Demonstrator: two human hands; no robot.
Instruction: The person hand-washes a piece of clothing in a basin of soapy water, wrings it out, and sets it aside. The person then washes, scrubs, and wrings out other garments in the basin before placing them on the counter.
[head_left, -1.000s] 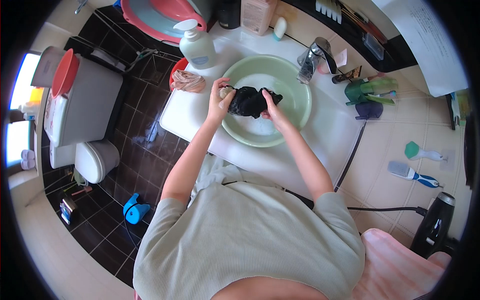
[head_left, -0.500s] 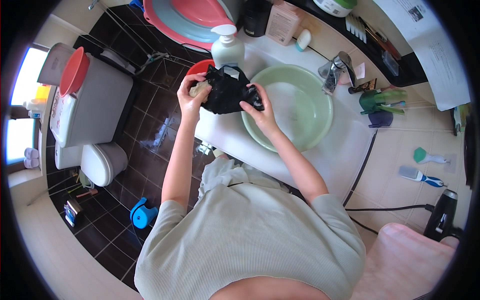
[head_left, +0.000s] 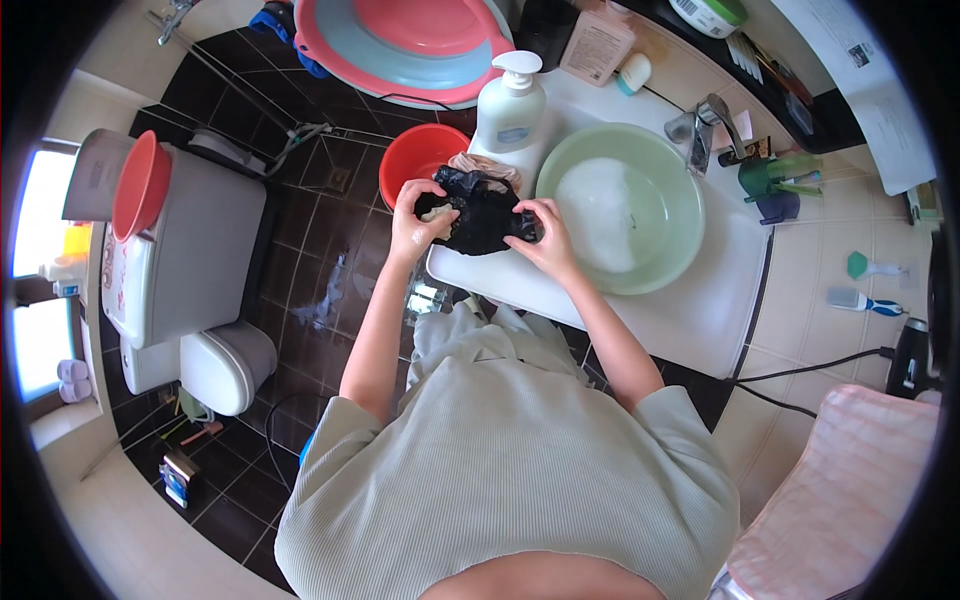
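Observation:
A crumpled black cloth [head_left: 478,225] is stretched between my two hands, above the front edge of the white sink. My left hand [head_left: 412,228] grips its left end, with a pale beige piece [head_left: 440,213] showing by the thumb; whether that is soap or part of the fabric I cannot tell. Fingers and thumb of my right hand [head_left: 548,240] pinch the other end. Just right of the cloth sits a light green basin [head_left: 682,230] holding white suds [head_left: 597,210]. Behind the cloth are a red bucket [head_left: 398,165] and a bunched pinkish cloth [head_left: 488,167].
A white pump bottle [head_left: 512,110] stands on the sink [head_left: 480,272] behind my hands. The faucet [head_left: 712,122] rises beyond the basin. Pink-and-blue tubs [head_left: 497,45] lean at the back. Wet dark tiles [head_left: 325,290] and a toilet [head_left: 225,370] are to the left.
The view has shifted, and the red bucket and pinkish cloth show more fully. The black cloth is lower, held more toward me, still in both hands.

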